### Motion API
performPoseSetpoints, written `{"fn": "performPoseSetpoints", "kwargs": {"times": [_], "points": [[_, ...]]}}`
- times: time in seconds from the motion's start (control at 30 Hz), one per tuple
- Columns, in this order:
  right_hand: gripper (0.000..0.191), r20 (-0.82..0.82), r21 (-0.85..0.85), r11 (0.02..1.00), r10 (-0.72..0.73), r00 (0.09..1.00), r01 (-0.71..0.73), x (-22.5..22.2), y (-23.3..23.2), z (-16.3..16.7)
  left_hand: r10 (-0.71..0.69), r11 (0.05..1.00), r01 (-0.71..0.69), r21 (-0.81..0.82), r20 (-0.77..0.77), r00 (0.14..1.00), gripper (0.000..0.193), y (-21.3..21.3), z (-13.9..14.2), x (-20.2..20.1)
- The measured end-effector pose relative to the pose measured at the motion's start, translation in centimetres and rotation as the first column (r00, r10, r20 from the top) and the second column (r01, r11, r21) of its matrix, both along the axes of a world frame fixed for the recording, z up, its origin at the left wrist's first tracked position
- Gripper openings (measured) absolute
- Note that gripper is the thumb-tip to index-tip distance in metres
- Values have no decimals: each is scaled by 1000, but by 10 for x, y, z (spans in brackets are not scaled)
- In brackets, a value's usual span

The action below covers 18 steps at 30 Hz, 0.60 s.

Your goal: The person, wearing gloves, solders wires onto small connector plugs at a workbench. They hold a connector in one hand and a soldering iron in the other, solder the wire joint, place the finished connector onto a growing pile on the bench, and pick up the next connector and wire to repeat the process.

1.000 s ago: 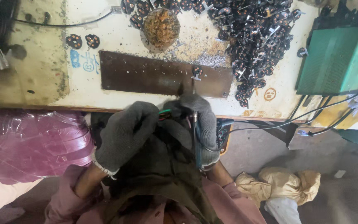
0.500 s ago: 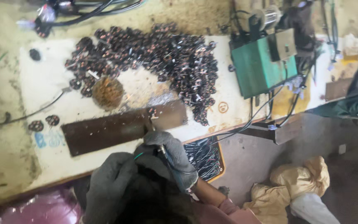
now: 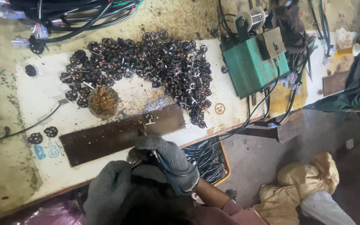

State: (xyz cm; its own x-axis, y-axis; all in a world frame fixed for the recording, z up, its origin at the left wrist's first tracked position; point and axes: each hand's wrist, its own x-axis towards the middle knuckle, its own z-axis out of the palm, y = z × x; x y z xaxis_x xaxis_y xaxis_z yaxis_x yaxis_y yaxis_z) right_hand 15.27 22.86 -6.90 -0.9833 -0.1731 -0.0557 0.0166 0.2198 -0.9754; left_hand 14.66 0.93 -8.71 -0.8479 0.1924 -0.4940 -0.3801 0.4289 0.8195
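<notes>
Both my hands wear grey knitted gloves at the bench's near edge. My right hand (image 3: pixel 169 157) is shut on a thin dark-handled soldering tool (image 3: pixel 163 166); its tip rests on the near edge of a long brown metal plate (image 3: pixel 105 139). My left hand (image 3: pixel 107 196) is curled just left of it, pinching thin red and green wires (image 3: pixel 136 164) between the two hands. A single small black round part (image 3: pixel 148 118) lies on the plate a little beyond the tool tip. A dark cloth on my lap hides my lower left hand.
A big heap of black round parts (image 3: pixel 155 68) lies behind the plate, beside a brass wool ball (image 3: pixel 103 101). A green box machine (image 3: pixel 253 66) stands at right, with cables running off the edge. A crate of wires (image 3: pixel 211 160) sits under the bench. Sacks (image 3: pixel 301 187) lie on the floor.
The view has swung up and right over the bench. My right hand has come forward from my lap, so the tool tip now reaches the plate's edge. My left hand stays low.
</notes>
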Motion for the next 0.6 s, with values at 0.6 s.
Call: {"fn": "performPoseSetpoints", "kwargs": {"times": [0.6], "points": [[44, -158, 7, 997, -75, 985, 77, -1, 3, -11, 13, 999, -10, 42, -70, 997, 18, 5, -25, -11]]}}
